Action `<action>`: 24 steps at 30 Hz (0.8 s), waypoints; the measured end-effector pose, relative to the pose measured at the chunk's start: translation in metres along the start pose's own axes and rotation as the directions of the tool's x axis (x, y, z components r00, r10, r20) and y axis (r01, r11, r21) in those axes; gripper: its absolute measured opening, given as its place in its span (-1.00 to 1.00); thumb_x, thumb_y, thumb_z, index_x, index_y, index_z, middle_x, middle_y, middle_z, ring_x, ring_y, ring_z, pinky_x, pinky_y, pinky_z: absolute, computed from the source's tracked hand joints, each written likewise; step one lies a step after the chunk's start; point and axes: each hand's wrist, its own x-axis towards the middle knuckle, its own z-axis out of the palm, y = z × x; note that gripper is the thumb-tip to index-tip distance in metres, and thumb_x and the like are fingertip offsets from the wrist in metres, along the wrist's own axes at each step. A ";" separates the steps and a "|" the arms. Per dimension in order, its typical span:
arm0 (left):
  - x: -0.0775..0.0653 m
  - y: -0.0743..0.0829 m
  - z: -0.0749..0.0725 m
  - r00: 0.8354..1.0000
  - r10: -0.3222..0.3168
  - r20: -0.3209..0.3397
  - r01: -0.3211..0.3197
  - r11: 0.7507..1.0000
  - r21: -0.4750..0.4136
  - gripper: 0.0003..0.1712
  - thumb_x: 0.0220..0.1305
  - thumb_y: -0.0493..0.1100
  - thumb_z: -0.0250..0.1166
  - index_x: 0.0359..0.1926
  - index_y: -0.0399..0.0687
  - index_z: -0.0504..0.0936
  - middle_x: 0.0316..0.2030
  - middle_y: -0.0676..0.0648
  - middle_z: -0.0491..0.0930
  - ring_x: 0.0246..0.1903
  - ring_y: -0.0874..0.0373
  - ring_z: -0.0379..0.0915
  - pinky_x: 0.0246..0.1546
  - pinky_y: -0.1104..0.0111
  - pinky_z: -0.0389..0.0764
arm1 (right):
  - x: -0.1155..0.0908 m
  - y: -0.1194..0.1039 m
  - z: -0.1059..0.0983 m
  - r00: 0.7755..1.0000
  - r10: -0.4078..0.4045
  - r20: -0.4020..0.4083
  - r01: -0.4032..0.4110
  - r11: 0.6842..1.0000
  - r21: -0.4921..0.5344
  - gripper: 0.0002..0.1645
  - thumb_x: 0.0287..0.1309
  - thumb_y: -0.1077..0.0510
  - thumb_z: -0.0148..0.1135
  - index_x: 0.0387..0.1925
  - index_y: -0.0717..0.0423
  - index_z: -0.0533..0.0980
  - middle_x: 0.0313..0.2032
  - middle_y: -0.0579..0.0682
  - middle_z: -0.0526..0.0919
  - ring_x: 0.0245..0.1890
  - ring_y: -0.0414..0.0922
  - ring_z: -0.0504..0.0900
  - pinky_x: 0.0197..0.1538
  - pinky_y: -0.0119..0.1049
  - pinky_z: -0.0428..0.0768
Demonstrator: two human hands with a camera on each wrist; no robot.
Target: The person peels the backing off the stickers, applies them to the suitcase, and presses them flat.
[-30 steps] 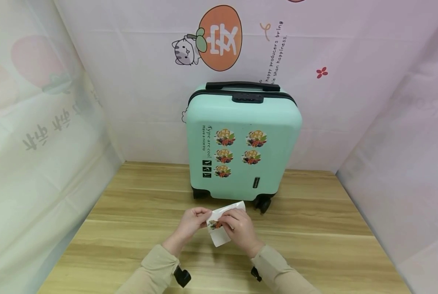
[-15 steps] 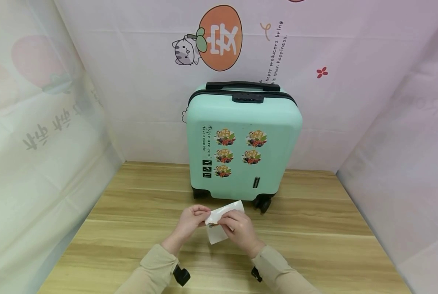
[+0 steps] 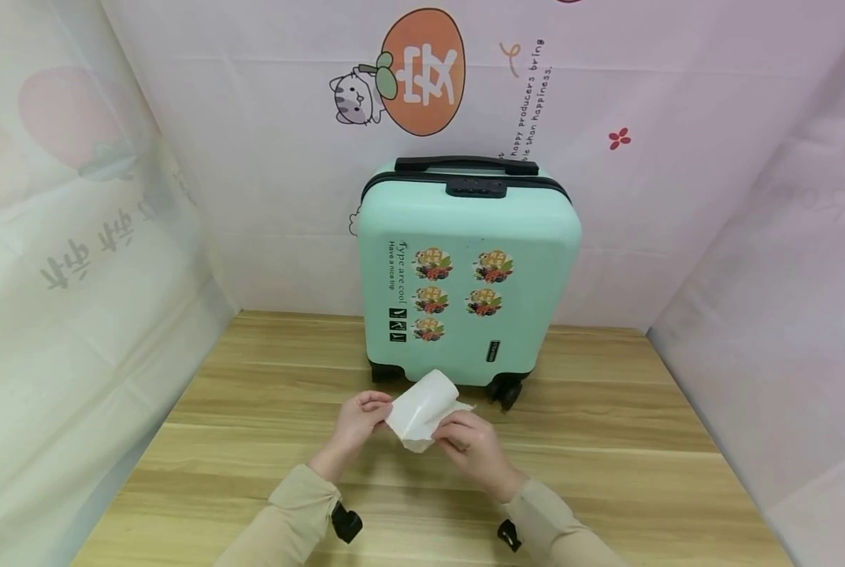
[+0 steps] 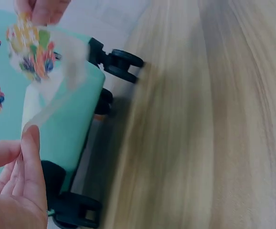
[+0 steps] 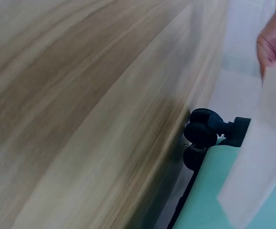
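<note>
My left hand [image 3: 357, 425] pinches the edge of a white backing paper [image 3: 416, 402], which curves up between my hands. On the paper's other side, my right hand [image 3: 475, 450] pinches a sticker. The left wrist view shows the sticker's [image 4: 35, 52] colourful fruit print, blurred, with fingers of the right hand [image 4: 43, 10] at its top edge. Left thumb and fingers [image 4: 30, 143] hold the paper's lower end there. Just behind stands a mint-green suitcase [image 3: 457, 354]. Several matching fruit stickers [image 3: 493, 266] are on its front in two columns, three left and two right.
The suitcase stands upright on its black wheels [image 3: 507, 391] on a wooden table [image 3: 266, 417]. Printed cloth [image 3: 273, 181] hangs behind and at both sides. Black straps with small black devices [image 3: 346, 522] sit at the wrists.
The right hand has moved right and slightly down, pulling the sticker from the backing paper. The paper has tipped and curled upward, and the print no longer shows in the head view.
</note>
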 end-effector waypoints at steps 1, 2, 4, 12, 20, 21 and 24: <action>0.001 -0.002 -0.001 1.000 0.003 -0.005 -0.003 1.000 0.008 -0.76 0.21 -0.40 0.20 -0.12 -0.50 0.52 -0.37 -0.09 0.68 -0.47 0.27 0.53 -0.29 0.28 0.62 | 0.000 0.000 -0.001 1.000 0.017 -0.014 -0.017 1.000 0.014 -0.68 -0.37 0.53 0.45 -0.53 0.15 0.62 -0.44 -0.04 0.63 -0.41 -0.17 0.59 -0.26 -0.52 0.59; 0.001 -0.004 -0.002 1.000 0.005 -0.009 -0.005 1.000 0.015 -0.76 0.21 -0.40 0.19 -0.12 -0.51 0.52 -0.36 -0.14 0.68 -0.47 0.27 0.52 -0.31 0.30 0.61 | 0.003 -0.005 -0.005 0.998 0.053 -0.020 -0.052 0.998 0.037 -0.69 -0.36 0.56 0.43 -0.53 0.18 0.62 -0.44 -0.01 0.63 -0.42 -0.15 0.60 -0.28 -0.52 0.59; 0.002 -0.008 -0.005 1.000 0.007 -0.009 -0.006 1.000 0.030 -0.75 0.21 -0.42 0.17 -0.11 -0.54 0.51 -0.33 -0.20 0.67 -0.46 0.25 0.52 -0.35 0.34 0.60 | 0.009 -0.011 -0.011 0.990 0.136 -0.029 -0.133 0.988 0.081 -0.70 -0.34 0.59 0.40 -0.53 0.22 0.62 -0.46 0.05 0.64 -0.43 -0.08 0.61 -0.30 -0.45 0.62; 0.010 -0.029 -0.011 1.000 -0.019 0.013 0.018 0.993 0.113 -0.76 0.21 -0.43 0.14 -0.12 -0.57 0.51 -0.30 -0.31 0.64 -0.41 0.17 0.56 -0.35 0.31 0.65 | 0.014 0.002 -0.023 0.678 0.722 0.136 -0.716 0.608 0.343 -0.87 0.08 0.32 0.30 -0.28 0.29 0.63 -0.30 0.19 0.68 -0.35 -0.26 0.62 -0.25 -0.43 0.63; 0.013 -0.039 -0.021 0.999 -0.028 0.032 0.020 0.977 0.214 -0.78 0.18 -0.45 0.13 -0.17 -0.59 0.51 -0.36 -0.28 0.62 -0.46 0.18 0.51 -0.43 0.34 0.62 | 0.021 0.006 -0.031 0.499 0.837 0.223 -0.811 0.361 0.461 -0.75 0.18 0.28 0.22 -0.15 0.38 0.56 -0.23 0.14 0.64 -0.29 -0.22 0.58 -0.18 -0.42 0.57; 0.013 -0.039 -0.021 0.999 -0.020 0.035 0.011 0.973 0.231 -0.78 0.19 -0.45 0.14 -0.17 -0.59 0.52 -0.36 -0.30 0.62 -0.45 0.16 0.51 -0.43 0.33 0.62 | 0.022 0.007 -0.032 0.492 0.838 0.237 -0.815 0.347 0.464 -0.74 0.19 0.27 0.21 -0.13 0.38 0.55 -0.21 0.14 0.63 -0.27 -0.20 0.58 -0.16 -0.42 0.57; 0.011 -0.034 -0.022 1.000 0.014 0.015 -0.018 0.957 0.289 -0.76 0.20 -0.40 0.16 -0.15 -0.56 0.52 -0.29 -0.33 0.61 -0.35 0.07 0.53 -0.35 0.29 0.62 | 0.024 0.008 -0.035 0.494 0.821 0.285 -0.826 0.341 0.449 -0.71 0.20 0.27 0.20 -0.08 0.38 0.53 -0.17 0.19 0.60 -0.23 -0.19 0.58 -0.13 -0.41 0.56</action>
